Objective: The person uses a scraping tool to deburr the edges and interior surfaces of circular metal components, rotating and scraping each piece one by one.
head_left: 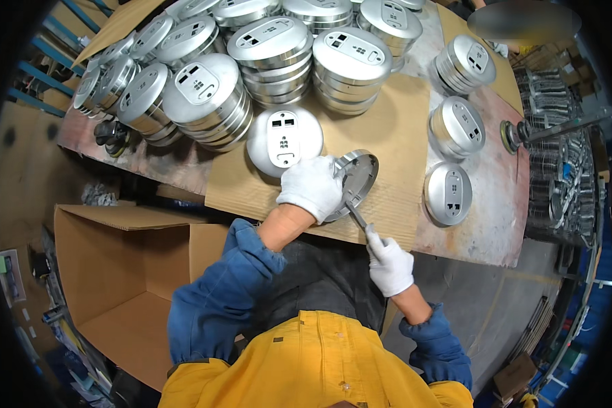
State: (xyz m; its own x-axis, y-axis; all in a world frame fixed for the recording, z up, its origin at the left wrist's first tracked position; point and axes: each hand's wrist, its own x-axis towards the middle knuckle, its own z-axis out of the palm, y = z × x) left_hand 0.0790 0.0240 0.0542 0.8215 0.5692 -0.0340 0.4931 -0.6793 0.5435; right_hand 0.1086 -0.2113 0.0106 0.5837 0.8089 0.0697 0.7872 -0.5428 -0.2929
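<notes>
My left hand (311, 187), in a white glove, grips the rim of a round metal housing (365, 178). That housing is tilted up on its edge at the front of the cardboard sheet, its hollow inside turned to the right. White-gloved too, my right hand (390, 264) is closed round a slim grey file-like tool (356, 215). The tool's far end reaches the housing's inner rim near my left fingers; exact contact is hard to make out. Just behind my left hand lies another silver round housing (285, 139), flat, with its slotted face up.
Several stacks of silver housings (272, 44) fill the back and left of the table. More housings (448, 194) stand along the right on the bare tabletop (486, 204). An open cardboard box (126, 272) is at my left, below the table edge. Metal parts (547, 156) are piled beyond the right side.
</notes>
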